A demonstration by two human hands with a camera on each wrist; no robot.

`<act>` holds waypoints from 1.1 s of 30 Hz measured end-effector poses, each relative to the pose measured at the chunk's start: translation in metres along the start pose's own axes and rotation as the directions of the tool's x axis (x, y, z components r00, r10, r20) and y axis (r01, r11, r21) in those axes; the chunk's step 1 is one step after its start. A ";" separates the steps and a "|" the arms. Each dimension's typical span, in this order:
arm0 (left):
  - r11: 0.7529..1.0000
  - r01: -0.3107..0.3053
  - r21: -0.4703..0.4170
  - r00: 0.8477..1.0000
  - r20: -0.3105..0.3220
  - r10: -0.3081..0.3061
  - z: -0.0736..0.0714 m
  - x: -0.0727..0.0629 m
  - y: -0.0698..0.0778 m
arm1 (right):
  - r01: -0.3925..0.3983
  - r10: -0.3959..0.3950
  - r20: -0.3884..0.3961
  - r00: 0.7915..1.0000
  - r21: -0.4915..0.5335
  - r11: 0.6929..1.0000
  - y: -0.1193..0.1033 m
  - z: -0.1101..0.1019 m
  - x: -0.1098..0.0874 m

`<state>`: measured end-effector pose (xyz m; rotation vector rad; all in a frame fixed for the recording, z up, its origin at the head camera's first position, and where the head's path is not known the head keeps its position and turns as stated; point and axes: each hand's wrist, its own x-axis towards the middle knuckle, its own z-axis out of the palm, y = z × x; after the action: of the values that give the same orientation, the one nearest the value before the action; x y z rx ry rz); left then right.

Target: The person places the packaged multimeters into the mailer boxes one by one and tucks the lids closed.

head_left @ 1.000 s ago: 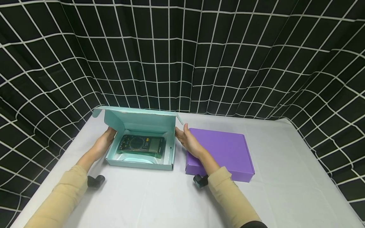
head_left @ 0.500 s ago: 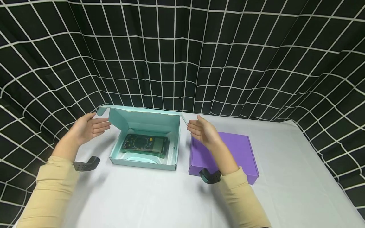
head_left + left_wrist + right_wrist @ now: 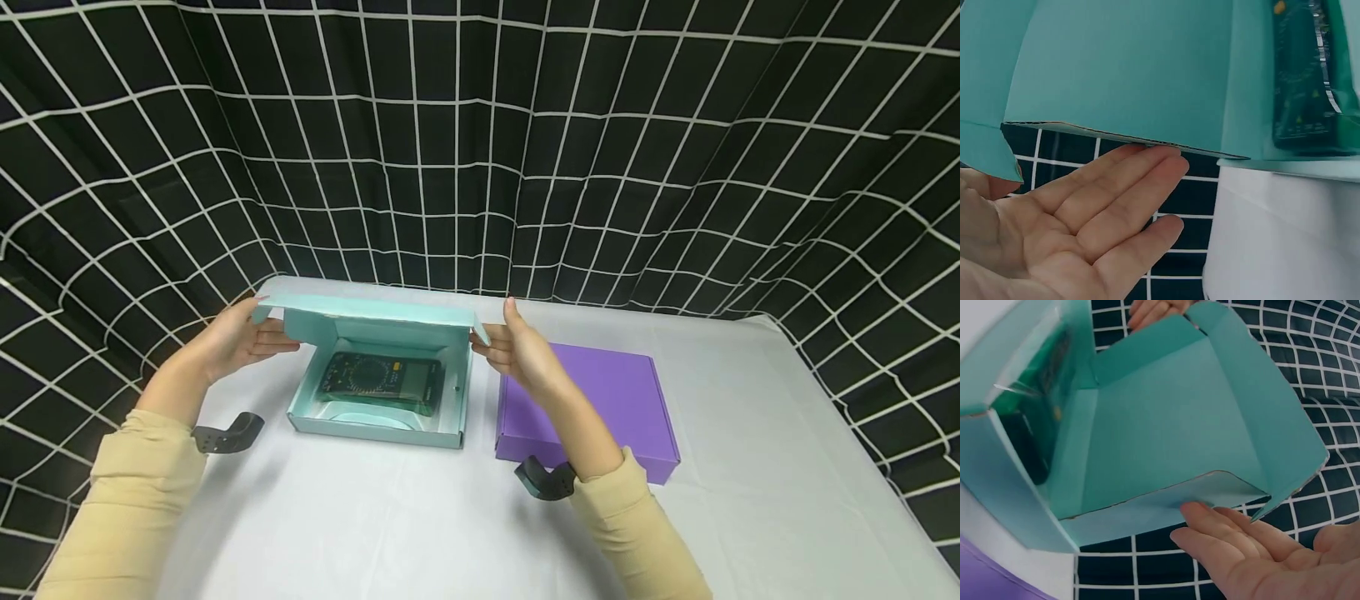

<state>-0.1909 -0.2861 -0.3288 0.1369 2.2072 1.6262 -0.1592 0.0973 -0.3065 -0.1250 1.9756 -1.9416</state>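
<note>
A light teal cardboard box stands on the white table with its lid raised and leaning forward. Inside lies a dark multimeter in clear plastic wrap. My left hand is at the lid's left side, its straight fingertips touching the edge of the lid's side in the left wrist view; the thumb is partly hidden by the front flap. At the opposite side, my right hand has extended fingers pressing the lid's side flap, thumb pointing up.
Right of the teal box sits a closed purple box, partly under my right forearm. A black curtain with a white grid surrounds the back and sides of the white table. Each wrist carries a black camera mount.
Both hands rose from beside the box to the lid, spreading outward and then closing in on its sides. The lid has tipped forward and down. Multimeter and purple box stay put.
</note>
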 end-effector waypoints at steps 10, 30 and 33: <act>0.999 0.034 -0.030 0.999 0.011 -0.033 0.009 -0.008 -0.024 | 0.002 -0.002 0.005 1.000 -0.040 0.999 0.022 0.005 -0.010; 0.988 -0.012 -0.151 1.000 -0.023 0.009 0.024 -0.021 -0.074 | 0.053 -0.053 0.004 0.999 -0.084 0.995 0.057 0.012 -0.021; 0.987 -0.016 -0.162 0.999 -0.039 0.010 0.027 -0.022 -0.077 | 0.063 -0.063 0.004 0.998 -0.094 0.994 0.060 0.013 -0.022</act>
<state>-0.1493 -0.2932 -0.4015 0.0762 2.0940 1.8215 -0.1231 0.0946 -0.3611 -0.2160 2.0869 -1.8858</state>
